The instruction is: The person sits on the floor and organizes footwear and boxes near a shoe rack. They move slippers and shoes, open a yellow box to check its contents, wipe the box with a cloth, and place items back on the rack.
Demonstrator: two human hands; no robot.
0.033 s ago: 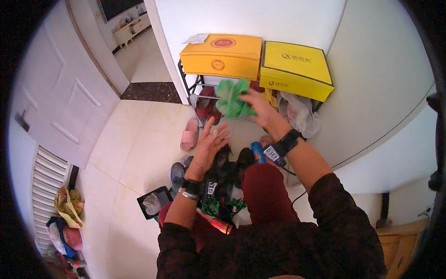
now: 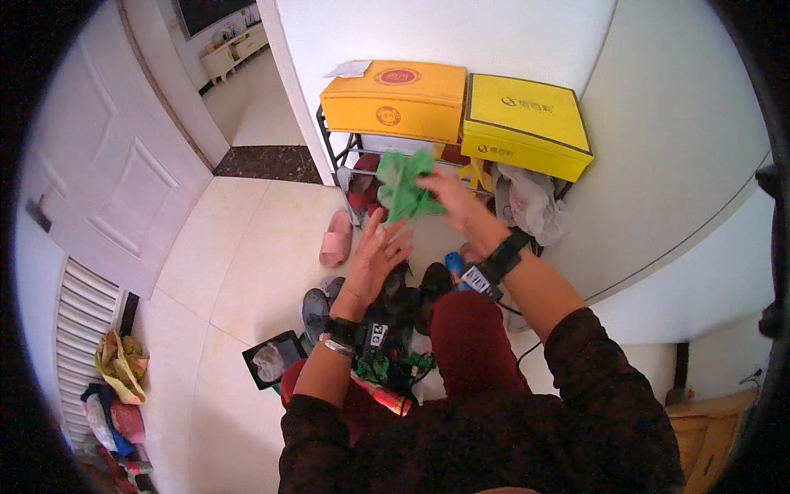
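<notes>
A crumpled, thin green plastic bag hangs in front of the shoe rack, pinched by its right side in the fingers of my right hand. My left hand is just below the bag with its fingers spread, and its fingertips come close to the lower edge; whether they touch it I cannot tell. Below my hands, several dark shoes are crowded on the floor before my knees. A pink slipper lies left of my left hand. Beside my right wrist stands a blue can.
An orange box and a yellow box top the metal rack; red shoes and a white plastic bag are beneath. A black tray sits at lower left. A white door stands left, a cabinet panel right.
My right hand and the green bag have come slightly down and nearer my left hand. My left hand has shifted a little to the right.
</notes>
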